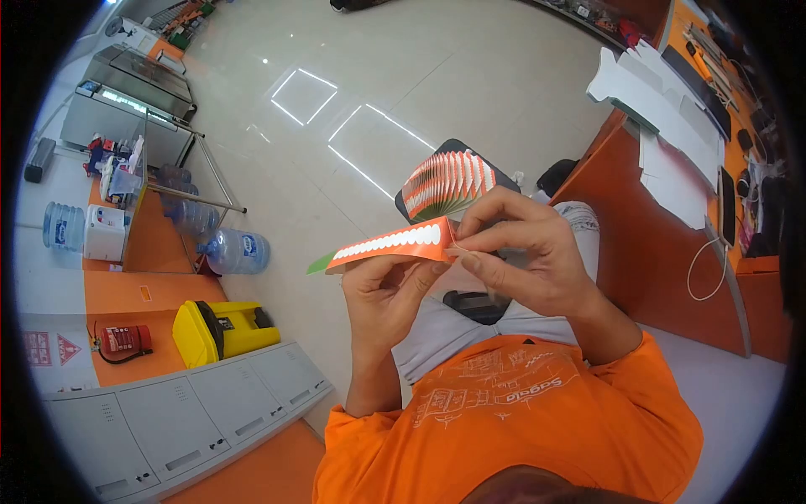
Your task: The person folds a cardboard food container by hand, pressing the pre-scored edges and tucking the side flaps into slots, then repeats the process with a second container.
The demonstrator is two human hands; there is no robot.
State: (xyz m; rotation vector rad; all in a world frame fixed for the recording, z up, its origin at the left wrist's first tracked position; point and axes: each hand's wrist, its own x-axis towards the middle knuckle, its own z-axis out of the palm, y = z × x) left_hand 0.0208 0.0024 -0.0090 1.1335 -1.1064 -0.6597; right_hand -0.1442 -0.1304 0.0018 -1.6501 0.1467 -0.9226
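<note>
A long, narrow orange cardboard box (395, 244) with a white scalloped strip and a green end is held up in front of my chest. My left hand (379, 294) is closed around it from below, thumb near its right end. At that right end, the fingers of my right hand (529, 256) pinch the thin end flap, whose edges are partly hidden by the fingers. Just beyond my hands, a fanned row of similar orange and white cardboard pieces (445, 183) rests on a dark seat (454, 145).
To the right stands an orange desk (672, 277) with torn white sheets (663, 101) on it. Large water bottles (238, 252), a yellow bin (197, 334), a fire extinguisher (126, 338) and grey lockers (197, 403) are on the left. Tiled floor (369, 76) lies ahead.
</note>
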